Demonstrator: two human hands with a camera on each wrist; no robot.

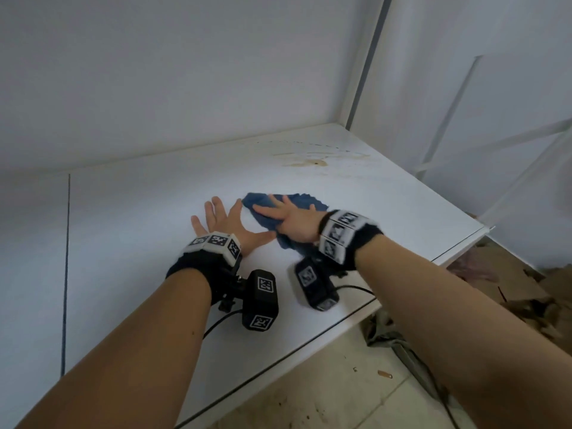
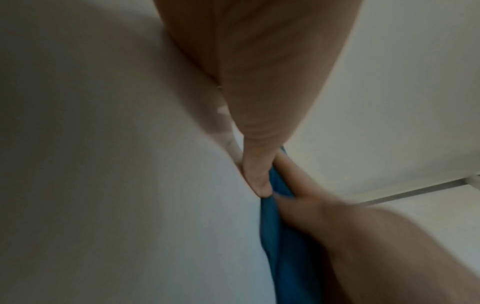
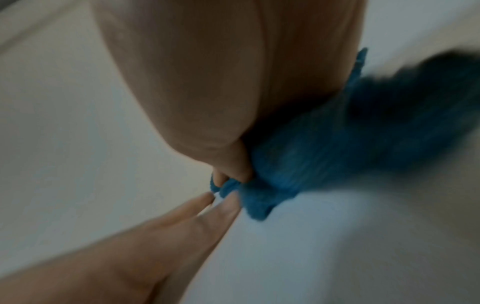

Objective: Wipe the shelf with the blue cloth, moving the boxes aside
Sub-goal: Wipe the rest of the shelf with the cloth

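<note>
The blue cloth (image 1: 305, 201) lies crumpled on the white shelf (image 1: 139, 227), right of its middle. My right hand (image 1: 286, 215) presses flat on the cloth with fingers spread; in the right wrist view the cloth (image 3: 337, 133) bunches under the palm (image 3: 207, 82). My left hand (image 1: 221, 219) lies flat on the bare shelf just left of the cloth, fingers straight, thumb reaching toward the cloth's edge. The left wrist view shows the left thumb (image 2: 257, 181) beside the cloth (image 2: 285, 257) and the right hand (image 2: 324, 216). No boxes are in view.
A brown stain (image 1: 312, 162) marks the shelf's back right area. A white upright post (image 1: 365, 63) stands at the back corner. The shelf's front edge (image 1: 340, 320) runs diagonally; below it lie floor tiles and cardboard scraps (image 1: 526, 286). A dark seam (image 1: 65, 267) crosses the left.
</note>
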